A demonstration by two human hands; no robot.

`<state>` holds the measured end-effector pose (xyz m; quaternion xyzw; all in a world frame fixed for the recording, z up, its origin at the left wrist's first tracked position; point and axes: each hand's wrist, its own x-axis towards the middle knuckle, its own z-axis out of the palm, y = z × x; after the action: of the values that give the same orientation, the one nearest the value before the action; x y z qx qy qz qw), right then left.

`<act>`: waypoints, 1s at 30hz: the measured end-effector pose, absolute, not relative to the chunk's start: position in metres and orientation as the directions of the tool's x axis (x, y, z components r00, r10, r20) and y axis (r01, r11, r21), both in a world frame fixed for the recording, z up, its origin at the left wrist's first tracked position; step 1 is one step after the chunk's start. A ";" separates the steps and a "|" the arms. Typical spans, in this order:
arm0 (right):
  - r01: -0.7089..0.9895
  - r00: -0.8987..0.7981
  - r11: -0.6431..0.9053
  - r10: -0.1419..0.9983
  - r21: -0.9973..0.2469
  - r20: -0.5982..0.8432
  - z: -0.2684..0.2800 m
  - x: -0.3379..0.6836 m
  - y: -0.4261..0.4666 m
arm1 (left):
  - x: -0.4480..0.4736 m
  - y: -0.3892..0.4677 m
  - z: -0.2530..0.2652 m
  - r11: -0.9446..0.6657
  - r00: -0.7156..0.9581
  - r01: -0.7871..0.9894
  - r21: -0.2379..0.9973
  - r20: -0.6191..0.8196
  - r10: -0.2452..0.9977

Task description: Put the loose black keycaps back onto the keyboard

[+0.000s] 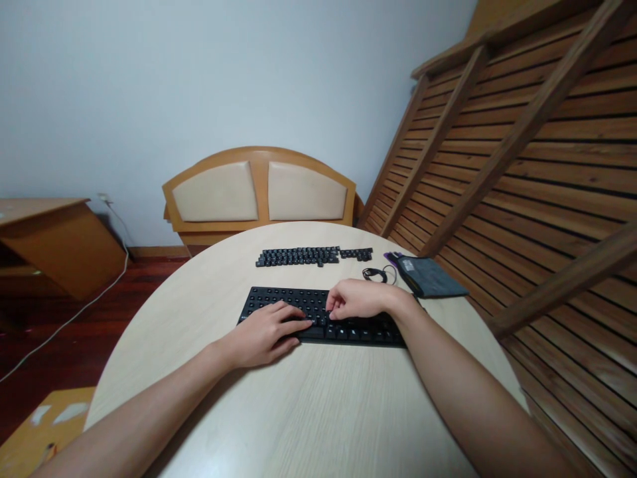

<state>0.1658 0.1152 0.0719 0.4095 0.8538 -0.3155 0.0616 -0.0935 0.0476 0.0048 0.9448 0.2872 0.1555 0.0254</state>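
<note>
A black keyboard [311, 297] lies on the round table, many of its keys bare of caps. A front row still carries its caps. My left hand [271, 334] rests over the keyboard's left and middle part, fingers stretched out, one fingertip touching near the front keys. Above the middle of the keyboard my right hand [359, 299] is bent down with its fingers closed in a pinch; anything between them is hidden. Behind the keyboard, loose black keycaps [297, 256] lie in rows, with a smaller group of keycaps [356, 254] to their right.
A coiled black cable [377, 273] and a dark grey pouch [434, 276] with something purple beside it lie at the table's right. The pale table [318, 405] has a curved edge. A wooden headboard [262, 156] stands behind; wooden slats [497, 192] lean at the right.
</note>
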 end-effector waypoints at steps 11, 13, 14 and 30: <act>0.777 -0.624 0.459 0.654 -0.432 -0.428 0.071 0.164 0.114 | -0.093 0.047 0.008 -0.828 0.790 0.543 0.143 0.247 0.561; 0.780 -0.621 0.458 0.656 -0.428 -0.429 0.072 0.164 0.114 | -0.093 0.047 0.008 -0.826 0.791 0.545 0.143 0.239 0.563; 0.782 -0.618 0.457 0.658 -0.424 -0.431 0.072 0.164 0.114 | -0.093 0.047 0.007 -0.826 0.792 0.544 0.145 0.237 0.563; 0.784 -0.620 0.474 0.631 -0.402 -0.466 0.072 0.160 0.112 | -0.093 0.047 0.008 -0.829 0.796 0.542 0.138 0.233 0.559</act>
<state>0.1603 0.1119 0.0723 0.4167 0.8489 -0.2992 0.1275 -0.0929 0.0471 0.0076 0.9470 0.2909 0.1326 0.0320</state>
